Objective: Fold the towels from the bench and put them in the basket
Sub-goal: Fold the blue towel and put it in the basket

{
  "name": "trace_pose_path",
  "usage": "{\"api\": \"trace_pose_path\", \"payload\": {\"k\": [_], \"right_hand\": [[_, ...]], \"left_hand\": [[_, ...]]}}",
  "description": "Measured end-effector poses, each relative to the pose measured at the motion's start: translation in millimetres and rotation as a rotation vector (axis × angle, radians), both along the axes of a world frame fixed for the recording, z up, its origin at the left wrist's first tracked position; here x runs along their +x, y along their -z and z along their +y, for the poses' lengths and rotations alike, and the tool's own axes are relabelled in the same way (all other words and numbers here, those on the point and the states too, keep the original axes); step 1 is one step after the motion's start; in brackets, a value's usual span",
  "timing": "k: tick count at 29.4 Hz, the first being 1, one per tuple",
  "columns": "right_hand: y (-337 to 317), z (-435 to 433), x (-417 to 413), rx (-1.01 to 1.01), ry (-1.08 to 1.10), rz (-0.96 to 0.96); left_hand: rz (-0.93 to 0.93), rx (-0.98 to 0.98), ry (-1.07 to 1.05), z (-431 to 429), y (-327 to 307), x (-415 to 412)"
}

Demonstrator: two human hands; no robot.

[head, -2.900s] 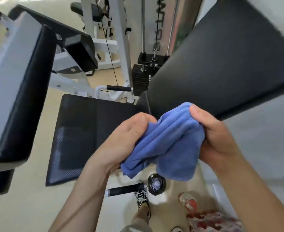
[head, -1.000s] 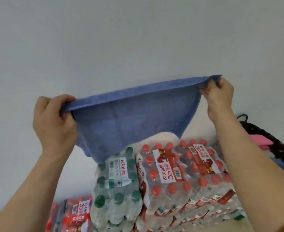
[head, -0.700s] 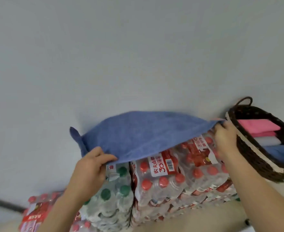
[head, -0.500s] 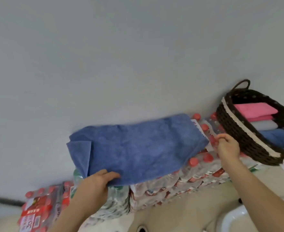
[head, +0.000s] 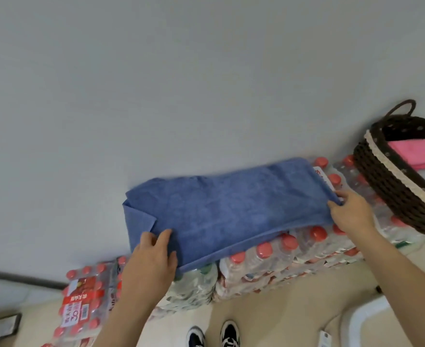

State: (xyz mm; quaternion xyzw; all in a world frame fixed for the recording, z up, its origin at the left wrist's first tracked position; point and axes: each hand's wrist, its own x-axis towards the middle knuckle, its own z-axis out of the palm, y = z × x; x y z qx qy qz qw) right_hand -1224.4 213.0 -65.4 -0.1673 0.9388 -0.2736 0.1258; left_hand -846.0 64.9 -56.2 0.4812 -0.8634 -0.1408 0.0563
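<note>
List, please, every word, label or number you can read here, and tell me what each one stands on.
"30": on the red-and-white label of the bottle pack at lower left.
Chinese characters on that same label: too blurred to read.
Red print on the white label at the right end of the blue towel: partly covered, unreadable.
White tag on the floor: too small to read.

Blue towel (head: 231,209) lay spread flat, long side running left to right. The left fingers (head: 164,239) rested on its near left edge; just beyond them a corner was turned over. The right fingers (head: 341,196) pinched its near right corner. Basket (head: 394,191), dark woven with pale rim band, stood right of the right fingers, apart from them, with a folded pink towel (head: 416,154) uppermost inside.
</note>
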Motion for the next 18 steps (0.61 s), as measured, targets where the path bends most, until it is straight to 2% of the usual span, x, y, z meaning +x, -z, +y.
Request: {"api": "trace_pose_path", "payload": {"k": [4,6,10,12,14,18], "right_hand": [[-1,10,9,0.046,0.143,0.078],[-5,14,13,0.074,0.155,0.135],[-8,19,27,0.245,0.169,0.207],[-9,17,35,0.334,0.116,0.258],[-12,11,42,0.319,0.038,0.251],[-16,-4,43,0.266,-0.074,0.208]], "left_hand": [[-0.193,0.042,-0.029,4,-6,13],[-0.208,0.129,-0.045,5,-6,16],[-0.149,0.321,-0.051,5,-10,21],[-0.153,0.240,-0.070,1,-15,22],[-0.106,0.149,-0.068,-4,-19,16],[0.113,0.128,0.074,-1,-16,-20]]}}
